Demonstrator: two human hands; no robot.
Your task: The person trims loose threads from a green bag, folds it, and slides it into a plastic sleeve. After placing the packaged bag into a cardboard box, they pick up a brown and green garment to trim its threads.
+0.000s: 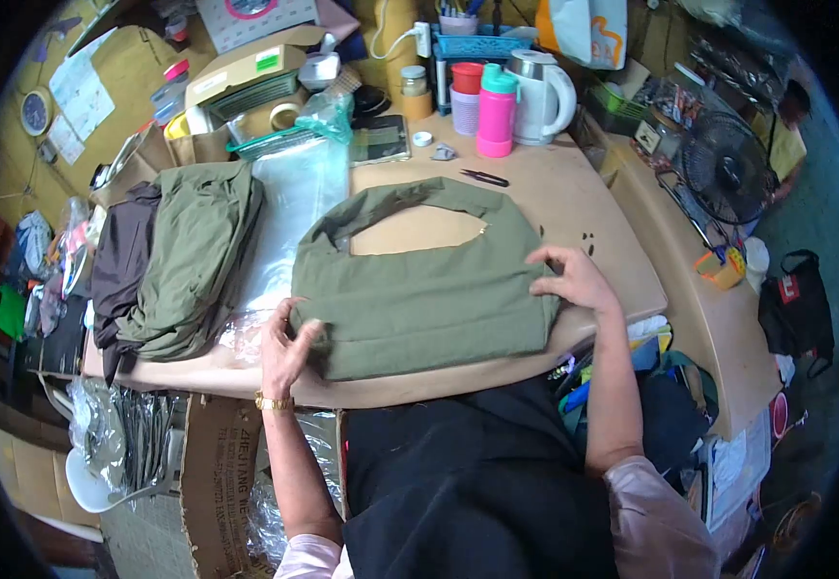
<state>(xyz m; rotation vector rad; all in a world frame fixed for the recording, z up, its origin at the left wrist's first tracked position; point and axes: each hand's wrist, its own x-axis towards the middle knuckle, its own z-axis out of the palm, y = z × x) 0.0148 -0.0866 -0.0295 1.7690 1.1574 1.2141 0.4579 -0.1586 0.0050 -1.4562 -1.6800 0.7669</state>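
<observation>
An olive green cloth bag (429, 299) lies flat on the table (598, 212), its looped strap toward the back. My left hand (289, 345) is at the bag's left edge, fingers apart, with the fingertips touching the cloth. At the right edge, near the upper corner, my right hand (574, 278) rests with thumb and fingers spread on the fabric. Left of the bag lie clear plastic sheets (304, 193) and a pile of folded olive cloth (193, 251) with dark cloth (122, 261) beside it. Small snips (485, 178) lie just behind the strap.
Behind stand a pink bottle (497, 121), a white kettle (538, 96), cups and a teal basket (265, 145). A black fan (726, 166) is at the right, with a person (786, 145) partly visible behind it. A cardboard box (217, 482) stands below the table's front edge.
</observation>
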